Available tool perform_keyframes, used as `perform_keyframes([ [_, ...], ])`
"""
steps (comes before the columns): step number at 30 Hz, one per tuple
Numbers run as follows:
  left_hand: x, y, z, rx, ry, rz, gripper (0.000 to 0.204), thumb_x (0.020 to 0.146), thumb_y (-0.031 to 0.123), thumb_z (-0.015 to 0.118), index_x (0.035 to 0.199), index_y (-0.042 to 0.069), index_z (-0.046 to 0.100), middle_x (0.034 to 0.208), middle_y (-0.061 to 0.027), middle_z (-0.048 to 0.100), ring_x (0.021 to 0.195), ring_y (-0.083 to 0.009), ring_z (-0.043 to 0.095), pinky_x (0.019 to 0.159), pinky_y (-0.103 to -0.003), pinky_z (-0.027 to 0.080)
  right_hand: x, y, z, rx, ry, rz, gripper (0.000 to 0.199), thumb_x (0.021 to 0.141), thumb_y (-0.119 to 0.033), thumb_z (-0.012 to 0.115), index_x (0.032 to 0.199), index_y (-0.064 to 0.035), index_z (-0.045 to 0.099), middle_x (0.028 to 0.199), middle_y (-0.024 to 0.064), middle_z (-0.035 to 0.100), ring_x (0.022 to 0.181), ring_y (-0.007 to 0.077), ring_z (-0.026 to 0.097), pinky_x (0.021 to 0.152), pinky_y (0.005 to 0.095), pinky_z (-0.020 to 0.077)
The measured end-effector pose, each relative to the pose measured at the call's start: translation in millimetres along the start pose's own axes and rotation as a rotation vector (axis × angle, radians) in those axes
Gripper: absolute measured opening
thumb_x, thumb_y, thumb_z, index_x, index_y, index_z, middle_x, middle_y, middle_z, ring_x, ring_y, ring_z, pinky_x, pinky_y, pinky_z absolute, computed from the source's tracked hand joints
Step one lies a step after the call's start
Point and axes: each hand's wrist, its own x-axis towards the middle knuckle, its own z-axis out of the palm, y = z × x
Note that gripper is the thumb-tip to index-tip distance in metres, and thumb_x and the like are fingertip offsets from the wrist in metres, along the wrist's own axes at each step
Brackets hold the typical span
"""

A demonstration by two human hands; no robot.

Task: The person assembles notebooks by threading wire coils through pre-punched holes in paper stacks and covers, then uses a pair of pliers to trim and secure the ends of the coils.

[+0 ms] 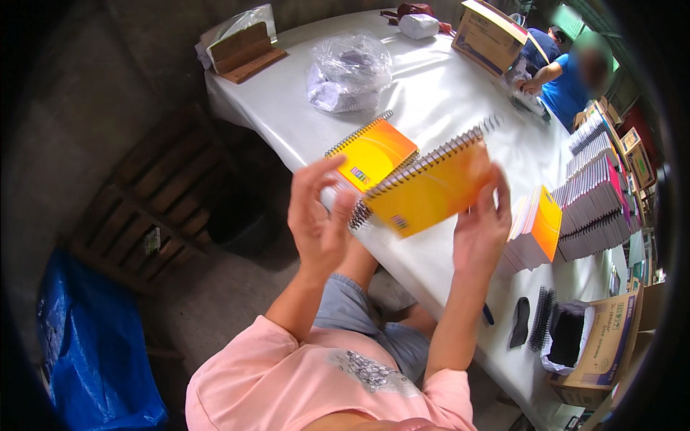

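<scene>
A yellow-orange spiral notebook (430, 188) is held up over the table's near edge, its cover slightly blurred. My right hand (477, 228) grips it by the right edge, with the fingertips partly behind it. The wire coil (490, 125) sticks out past the notebook's upper right corner. My left hand (316, 212) is beside the lower left corner, thumb and fingers apart, with nothing visible between them. Behind the held notebook, a stack of similar spiral notebooks (375, 152) lies on the white-covered table (287, 108), partly hidden.
At right stand a yellow-edged book stack (548, 224) and taller spiral-bound stacks (593, 197). Nearer are black coils (543, 320) and an open carton (600, 345). A clear plastic bag (350, 72), brown holder (248, 54) and carton (490, 37) stand farther back. A person in blue (568, 90) works there.
</scene>
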Motion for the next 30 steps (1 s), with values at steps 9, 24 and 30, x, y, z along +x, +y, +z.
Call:
perform_keyframes([
  [9, 13, -38, -20, -0.048, 0.067, -0.385, 0.039, 0.097, 0.031, 0.044, 0.127, 0.006, 0.049, 0.127, -0.0070, 0.053, 0.122, -0.0149, 0.042, 0.099, -0.029, 0.030, 76, 6, 80, -0.857, -0.821, -0.503, 0.044, 0.082, -0.008, 0.049, 0.126, -0.0115, 0.049, 0.083, 0.0101, 0.061, 0.070, 0.0184, 0.058, 0.080, 0.0341, 0.0366],
  [24, 5, -72, -23, -0.070, -0.262, -0.340, 0.055, 0.090, 0.024, 0.058, 0.137, 0.003, 0.038, 0.140, -0.0123, 0.040, 0.131, -0.0225, 0.035, 0.108, -0.033, 0.024, 93, 76, 0, -0.984, -0.434, -0.263, 0.042, 0.096, -0.032, 0.042, 0.131, -0.0090, 0.047, 0.115, 0.0186, 0.059, 0.106, 0.0295, 0.058, 0.090, 0.0365, 0.0433],
  [30, 2, -93, -25, -0.015, -0.302, -0.252, 0.063, 0.084, 0.018, 0.065, 0.138, 0.004, 0.036, 0.140, -0.0122, 0.039, 0.129, -0.0231, 0.037, 0.108, -0.035, 0.028, 55, 95, 17, -1.122, -0.346, -0.123, 0.054, 0.096, -0.045, 0.040, 0.137, -0.0109, 0.038, 0.131, 0.0176, 0.046, 0.118, 0.0294, 0.048, 0.099, 0.0441, 0.0331],
])
